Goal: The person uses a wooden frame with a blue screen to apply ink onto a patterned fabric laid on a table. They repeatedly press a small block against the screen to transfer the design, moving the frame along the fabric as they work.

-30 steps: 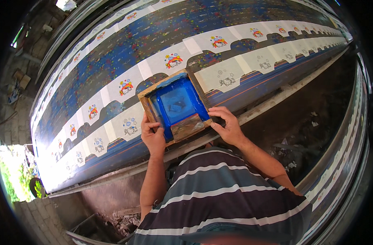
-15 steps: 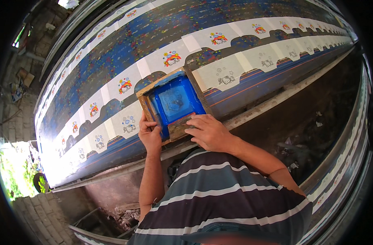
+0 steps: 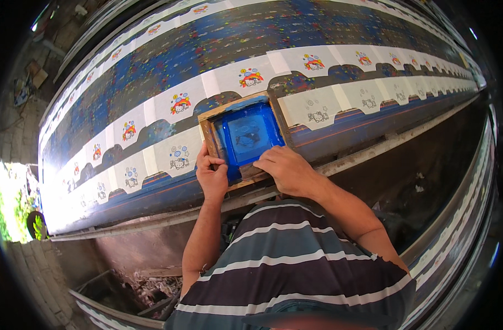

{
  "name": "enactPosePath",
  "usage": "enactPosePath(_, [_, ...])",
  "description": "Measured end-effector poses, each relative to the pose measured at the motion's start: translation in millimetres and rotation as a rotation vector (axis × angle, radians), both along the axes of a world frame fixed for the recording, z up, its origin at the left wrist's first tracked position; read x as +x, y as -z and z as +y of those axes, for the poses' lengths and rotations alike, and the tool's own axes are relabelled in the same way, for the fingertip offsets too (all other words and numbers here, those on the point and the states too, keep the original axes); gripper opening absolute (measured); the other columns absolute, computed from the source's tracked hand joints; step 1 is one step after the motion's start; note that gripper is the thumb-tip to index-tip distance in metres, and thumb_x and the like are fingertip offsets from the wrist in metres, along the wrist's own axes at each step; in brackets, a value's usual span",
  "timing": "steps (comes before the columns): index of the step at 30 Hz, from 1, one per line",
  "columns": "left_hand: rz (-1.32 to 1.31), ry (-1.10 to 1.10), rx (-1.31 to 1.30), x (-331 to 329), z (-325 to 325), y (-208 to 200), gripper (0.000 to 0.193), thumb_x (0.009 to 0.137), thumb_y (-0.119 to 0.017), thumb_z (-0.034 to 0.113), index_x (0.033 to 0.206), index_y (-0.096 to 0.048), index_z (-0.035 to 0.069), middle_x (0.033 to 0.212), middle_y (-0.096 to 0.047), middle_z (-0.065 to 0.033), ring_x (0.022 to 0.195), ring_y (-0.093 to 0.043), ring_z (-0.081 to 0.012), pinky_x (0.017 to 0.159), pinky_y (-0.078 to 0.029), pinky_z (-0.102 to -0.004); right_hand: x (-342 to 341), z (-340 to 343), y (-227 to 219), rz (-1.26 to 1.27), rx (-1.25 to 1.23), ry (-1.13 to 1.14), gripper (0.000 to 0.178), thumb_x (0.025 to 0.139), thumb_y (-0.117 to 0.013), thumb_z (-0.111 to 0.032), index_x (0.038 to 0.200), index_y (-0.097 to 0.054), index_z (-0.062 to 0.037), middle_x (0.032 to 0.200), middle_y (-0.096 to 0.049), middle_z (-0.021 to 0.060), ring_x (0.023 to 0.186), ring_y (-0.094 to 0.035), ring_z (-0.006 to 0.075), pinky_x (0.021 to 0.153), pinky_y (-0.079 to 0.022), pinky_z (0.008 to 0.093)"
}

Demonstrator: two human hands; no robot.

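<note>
A wooden screen-printing frame (image 3: 206, 131) lies on the white pieces along the near edge of the long table. Blue ink (image 3: 233, 144) coats the inside of its mesh around a paler square window (image 3: 250, 136). My left hand (image 3: 212, 175) grips the frame's near left corner, thumb and fingers closed on the wood. Over the near side, my right hand (image 3: 287, 168) is closed, its fingertips drawn together against a brown wooden bar (image 3: 251, 172). Whether that bar is a squeegee or the frame's own rim, I cannot tell.
White scalloped pieces (image 3: 309, 103) run in rows along the table; the farther row carries coloured cartoon prints (image 3: 251, 78). Left of the frame, near-row prints (image 3: 179, 158) have blue parts; to its right they show dark outlines. A ledge (image 3: 367, 152) borders the near edge.
My right hand's spread fingers have drawn together and moved in over the frame's near side. My left hand keeps its grip. The whole view has shifted, while the frame stays between the same prints.
</note>
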State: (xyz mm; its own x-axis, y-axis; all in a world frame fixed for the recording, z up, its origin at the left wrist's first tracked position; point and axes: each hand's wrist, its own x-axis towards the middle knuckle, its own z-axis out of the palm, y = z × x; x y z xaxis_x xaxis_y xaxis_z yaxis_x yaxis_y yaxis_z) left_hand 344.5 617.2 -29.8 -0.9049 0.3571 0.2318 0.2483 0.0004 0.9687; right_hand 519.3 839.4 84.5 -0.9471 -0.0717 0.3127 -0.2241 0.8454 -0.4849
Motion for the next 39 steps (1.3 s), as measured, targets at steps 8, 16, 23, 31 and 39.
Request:
enactPosePath(8, [0.01, -0.005, -0.069, 6, 3, -15, 0.02, 0.083, -0.073, -0.014, 0.088, -0.072, 0.006, 0.177, -0.055, -0.0251, 0.154, -0.061, -0.0341, 0.11, -0.054, -0.0374, -17, -3, 21, 0.128, 0.041, 0.07, 0.036, 0.094, -0.071, -0.004, 0.128, -0.082, -0.0032, 0.125, -0.08, 0.0145, 0.121, -0.075, 0.0368, 0.107, -0.057, 0.0494])
enactPosePath(16, [0.093, -0.016, -0.129, 6, 5, -16, 0.021, 0.084, -0.072, -0.015, 0.088, -0.074, 0.006, 0.175, -0.055, -0.0258, 0.155, -0.058, -0.0379, 0.113, -0.054, -0.0403, -111, 50, 21, 0.094, 0.08, 0.105, 0.04, 0.091, -0.067, 0.004, 0.128, -0.083, -0.0016, 0.122, -0.08, 0.018, 0.12, -0.074, 0.0401, 0.106, -0.058, 0.0508])
enactPosePath(23, [0.111, -0.015, -0.161, 6, 4, -12, 0.022, 0.085, -0.073, -0.016, 0.088, -0.074, 0.006, 0.175, -0.054, -0.0256, 0.159, -0.054, -0.0409, 0.124, -0.048, -0.0456, -113, 51, 21, 0.03, 0.077, 0.083, 0.04, 0.091, -0.066, 0.008, 0.127, -0.081, -0.0028, 0.123, -0.08, 0.0165, 0.12, -0.073, 0.042, 0.108, -0.058, 0.0511])
enactPosePath(31, [0.004, -0.003, -0.106, 11, 7, -21, 0.023, 0.085, -0.073, -0.017, 0.09, -0.075, 0.005, 0.178, -0.05, -0.0258, 0.159, -0.052, -0.0411, 0.122, -0.05, -0.0445, -43, 6, 16, 0.001, 0.088, 0.061, 0.041, 0.086, -0.07, 0.004, 0.124, -0.081, -0.0055, 0.123, -0.078, 0.0113, 0.118, -0.07, 0.0374, 0.104, -0.054, 0.05])
enactPosePath(39, [0.069, -0.028, -0.162, 9, 7, -17, 0.02, 0.086, -0.075, -0.014, 0.091, -0.077, 0.006, 0.178, -0.048, -0.0281, 0.159, -0.054, -0.0433, 0.126, -0.046, -0.0485, -3, -15, 6, -0.07, 0.072, 0.05, 0.04, 0.088, -0.076, -0.002, 0.128, -0.081, -0.0051, 0.128, -0.077, 0.0118, 0.122, -0.069, 0.0362, 0.107, -0.054, 0.0492])
